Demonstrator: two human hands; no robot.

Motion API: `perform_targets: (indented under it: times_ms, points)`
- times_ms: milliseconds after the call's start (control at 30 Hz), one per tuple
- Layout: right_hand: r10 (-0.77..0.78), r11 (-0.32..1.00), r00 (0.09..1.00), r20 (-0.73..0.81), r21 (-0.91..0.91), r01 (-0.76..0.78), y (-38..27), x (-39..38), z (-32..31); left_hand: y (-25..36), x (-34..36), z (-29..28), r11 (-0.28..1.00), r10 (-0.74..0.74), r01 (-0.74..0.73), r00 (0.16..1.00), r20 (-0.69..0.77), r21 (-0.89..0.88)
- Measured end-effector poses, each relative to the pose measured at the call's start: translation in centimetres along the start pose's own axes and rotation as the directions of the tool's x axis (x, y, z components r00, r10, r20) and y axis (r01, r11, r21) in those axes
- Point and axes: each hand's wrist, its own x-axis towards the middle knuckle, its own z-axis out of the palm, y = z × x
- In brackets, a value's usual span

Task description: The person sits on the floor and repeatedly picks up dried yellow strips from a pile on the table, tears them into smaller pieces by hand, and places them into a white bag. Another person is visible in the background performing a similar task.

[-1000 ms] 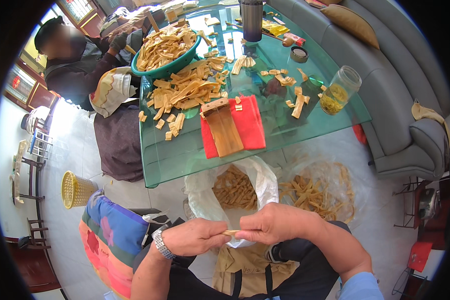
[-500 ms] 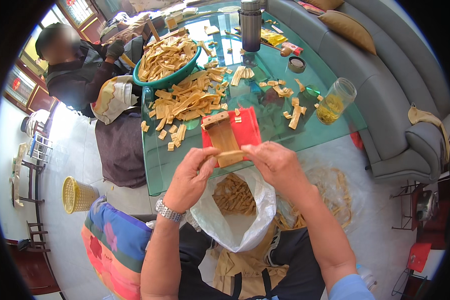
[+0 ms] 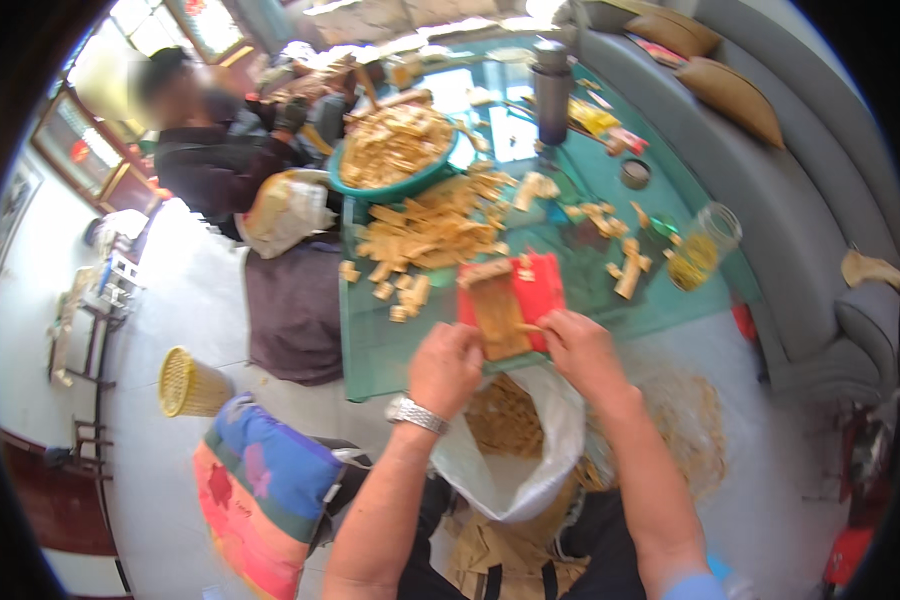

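Observation:
My right hand (image 3: 582,348) pinches a short pale tan strip (image 3: 528,328), its free end pointing left over a wooden board (image 3: 500,312). The fingers of my left hand (image 3: 446,368) are pressed together by the board's left edge; what they hold, if anything, is hidden. A raised crosspiece sits at the board's far end. Beneath the board lies a red cloth (image 3: 544,285) on the glass table (image 3: 370,362). An open white sack (image 3: 562,425) stands below my hands, with many small tan pieces (image 3: 502,415) in it.
Loose strips (image 3: 430,235) lie heaped beside a full green basin (image 3: 370,192). At the right are a jar (image 3: 705,245), a flask (image 3: 552,100) and a round lid (image 3: 634,174). A co-worker's gloved hand (image 3: 292,115) is at the far left. A grey sofa (image 3: 810,190) borders the table.
My hands have drawn apart. The strip that both held between them is now in my right hand only. The whole view has shifted, and the picture is more blurred.

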Motion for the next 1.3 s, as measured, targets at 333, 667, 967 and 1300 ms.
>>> perform_targets:
  times_ms: [333,667,967,1300]
  points:
    - [-0.314,0.908,0.940,-0.132,0.246,0.338,-7.4,-1.7,-4.5,3.8,-2.8,-3.0,0.286,-0.078,0.803,0.563,0.822,-0.523]
    - [-0.497,0.766,0.851,-0.171,0.375,0.522,-12.4,-3.5,-5.0,6.5,-3.4,-3.2,-0.124,0.119,0.702,0.712,0.692,-0.701]
    - [0.125,0.740,0.990,0.063,0.659,-0.135,-10.3,-5.0,-5.5,7.0,-4.3,-3.2,0.412,0.150,0.710,0.565,0.811,-0.571]
    - [0.035,0.912,0.991,-0.130,0.411,0.022,-10.9,-5.2,-5.2,6.8,-4.1,-4.0,0.717,0.157,0.493,0.574,0.803,-0.493]
